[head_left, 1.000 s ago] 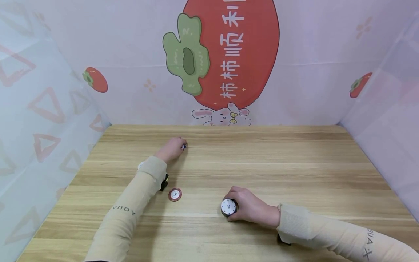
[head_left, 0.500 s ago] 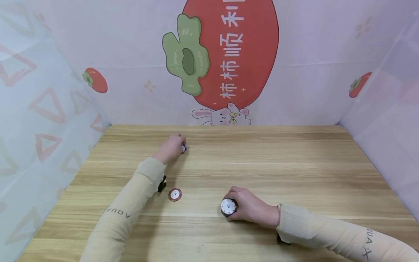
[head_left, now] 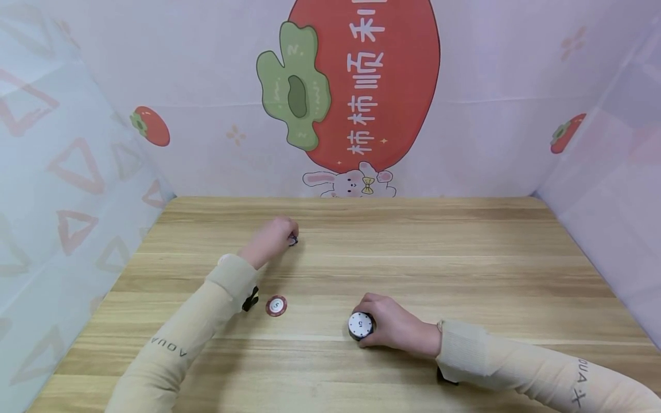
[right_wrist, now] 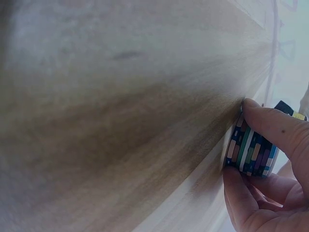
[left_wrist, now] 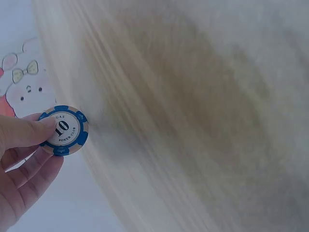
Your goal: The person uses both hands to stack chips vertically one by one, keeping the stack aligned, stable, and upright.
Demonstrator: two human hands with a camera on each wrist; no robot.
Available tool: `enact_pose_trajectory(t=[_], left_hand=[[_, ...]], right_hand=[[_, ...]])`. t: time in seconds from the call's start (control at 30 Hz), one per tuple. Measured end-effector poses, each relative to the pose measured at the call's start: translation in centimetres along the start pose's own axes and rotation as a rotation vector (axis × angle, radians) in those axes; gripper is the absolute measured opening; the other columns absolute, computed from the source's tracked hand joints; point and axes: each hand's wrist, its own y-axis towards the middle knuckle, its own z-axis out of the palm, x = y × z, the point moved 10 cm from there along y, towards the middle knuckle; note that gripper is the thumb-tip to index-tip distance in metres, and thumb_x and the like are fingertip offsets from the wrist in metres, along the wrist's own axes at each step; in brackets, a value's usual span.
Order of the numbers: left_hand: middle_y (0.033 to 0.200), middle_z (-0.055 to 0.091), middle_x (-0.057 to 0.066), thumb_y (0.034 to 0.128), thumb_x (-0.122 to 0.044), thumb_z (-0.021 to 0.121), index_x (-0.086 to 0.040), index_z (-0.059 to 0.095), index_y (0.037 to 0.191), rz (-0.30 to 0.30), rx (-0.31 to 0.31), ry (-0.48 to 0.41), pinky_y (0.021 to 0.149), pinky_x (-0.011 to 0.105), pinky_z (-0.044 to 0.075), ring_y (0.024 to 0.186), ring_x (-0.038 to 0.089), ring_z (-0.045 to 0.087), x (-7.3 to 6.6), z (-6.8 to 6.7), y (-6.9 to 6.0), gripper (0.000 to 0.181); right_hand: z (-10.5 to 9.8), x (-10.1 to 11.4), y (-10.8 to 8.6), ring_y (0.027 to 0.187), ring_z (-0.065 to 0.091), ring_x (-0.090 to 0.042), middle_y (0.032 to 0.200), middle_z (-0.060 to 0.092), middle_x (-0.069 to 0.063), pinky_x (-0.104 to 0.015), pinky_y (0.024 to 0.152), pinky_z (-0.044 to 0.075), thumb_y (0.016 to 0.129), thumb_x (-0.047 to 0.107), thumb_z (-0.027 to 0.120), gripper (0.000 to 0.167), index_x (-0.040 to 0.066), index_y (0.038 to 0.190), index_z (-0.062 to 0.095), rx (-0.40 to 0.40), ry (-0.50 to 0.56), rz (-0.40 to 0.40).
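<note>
Between thumb and fingers, my left hand (head_left: 269, 241) pinches a blue-and-white poker chip (left_wrist: 68, 133) marked 10, held above the far left part of the table. My right hand (head_left: 395, 327) grips the sides of a stack of poker chips (right_wrist: 248, 151) in several colours; its white top chip (head_left: 360, 325) reads 5. A red-edged poker chip (head_left: 276, 306) marked 5 lies flat on the table between the two arms. Beside the left cuff shows the edge of a white round thing (head_left: 223, 259), mostly hidden by the wrist.
The wooden table (head_left: 439, 246) fills the lower view. A printed cloth backdrop (head_left: 490, 143) stands behind it, with cloth side walls at left and right. A black strap piece (head_left: 250, 299) hangs under the left cuff.
With its chip, my left hand has come slightly nearer and to the right, and the chip has turned; the left forearm has swung left. My right hand and the stack have stayed put.
</note>
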Motion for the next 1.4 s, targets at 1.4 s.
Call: enact_pose_trajectory(t=[1.4], left_hand=[[0.077, 0.058, -0.003, 0.0771, 0.0, 0.066, -0.01, 0.063, 0.079, 0.257, 0.079, -0.111, 0.064, 0.025, 0.048, 0.07, 0.009, 0.054, -10.0, 0.3, -5.1, 0.011]], right_hand=[[0.0, -0.2, 0.0, 0.08, 0.053, -0.005, 0.085, 0.055, 0.006, -0.021, 0.074, 0.046, 0.058, 0.016, 0.084, 0.039, 0.008, 0.091, 0.065, 0.001, -0.001, -0.001]])
